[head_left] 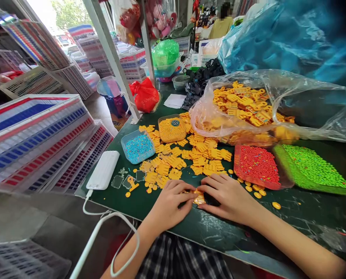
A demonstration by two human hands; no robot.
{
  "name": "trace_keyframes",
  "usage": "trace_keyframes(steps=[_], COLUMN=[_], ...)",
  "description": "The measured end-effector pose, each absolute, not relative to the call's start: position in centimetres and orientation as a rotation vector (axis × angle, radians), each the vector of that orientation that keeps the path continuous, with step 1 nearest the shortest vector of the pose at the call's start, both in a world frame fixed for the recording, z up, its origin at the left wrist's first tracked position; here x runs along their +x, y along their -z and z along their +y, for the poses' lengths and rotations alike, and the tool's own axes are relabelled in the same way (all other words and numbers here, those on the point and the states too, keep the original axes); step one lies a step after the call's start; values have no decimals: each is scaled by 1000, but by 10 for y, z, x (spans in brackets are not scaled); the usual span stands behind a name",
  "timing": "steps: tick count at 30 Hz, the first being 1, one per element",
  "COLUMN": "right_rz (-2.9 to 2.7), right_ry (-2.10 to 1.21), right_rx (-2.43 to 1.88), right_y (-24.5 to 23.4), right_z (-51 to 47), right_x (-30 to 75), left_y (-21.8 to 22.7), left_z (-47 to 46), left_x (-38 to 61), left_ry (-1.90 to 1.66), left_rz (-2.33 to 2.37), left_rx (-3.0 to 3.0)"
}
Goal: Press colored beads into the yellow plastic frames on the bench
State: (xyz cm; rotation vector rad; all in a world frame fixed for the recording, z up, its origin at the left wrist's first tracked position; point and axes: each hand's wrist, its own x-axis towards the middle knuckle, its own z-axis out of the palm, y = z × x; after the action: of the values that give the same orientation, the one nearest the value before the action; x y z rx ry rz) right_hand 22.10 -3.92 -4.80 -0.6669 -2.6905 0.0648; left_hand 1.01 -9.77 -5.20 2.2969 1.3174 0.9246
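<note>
My left hand [170, 203] and my right hand [227, 195] meet at the near edge of the dark green table [307, 217]. Between their fingertips they pinch a small yellow plastic piece [198, 197]. Both hands lie low on the table with fingers curled onto the piece. Just beyond them spreads a pile of yellow plastic pieces [187, 155]. Small yellow round caps [256, 190] lie scattered to the right of my right hand.
Trays of beads stand around: blue [138, 147], yellow [171, 129], red [257, 166], green [312, 168]. A clear bag of yellow pieces [248, 108] lies behind. A white power bank [103, 169] with its cable sits left. Stacked crates [30, 143] fill the left side. A person sits far back.
</note>
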Motion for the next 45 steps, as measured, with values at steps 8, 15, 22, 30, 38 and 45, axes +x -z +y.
trace_keyframes(steps=[8, 15, 22, 30, 38, 45], right_rz=[-2678, -2653, -2657, -2622, -2635, -2644], right_ry=[9, 1, -18, -16, -62, -69], right_rx=[-623, -617, -604, -580, -605, -644], right_y=[53, 56, 56, 55, 57, 56], right_z=[-37, -35, -30, -27, -27, -28], right_x=[221, 222, 229, 232, 232, 231], left_y=[53, 40, -11, -12, -9, -8], left_z=[-96, -92, -22, 41, 51, 51], left_x=[8, -11, -102, -146, -141, -137], left_ry=[-1090, -1109, -805, 32, 133, 224], left_rz=[1308, 1367, 1969, 1579, 1577, 1574], left_rx=[2243, 2149, 2087, 2196, 2209, 2407])
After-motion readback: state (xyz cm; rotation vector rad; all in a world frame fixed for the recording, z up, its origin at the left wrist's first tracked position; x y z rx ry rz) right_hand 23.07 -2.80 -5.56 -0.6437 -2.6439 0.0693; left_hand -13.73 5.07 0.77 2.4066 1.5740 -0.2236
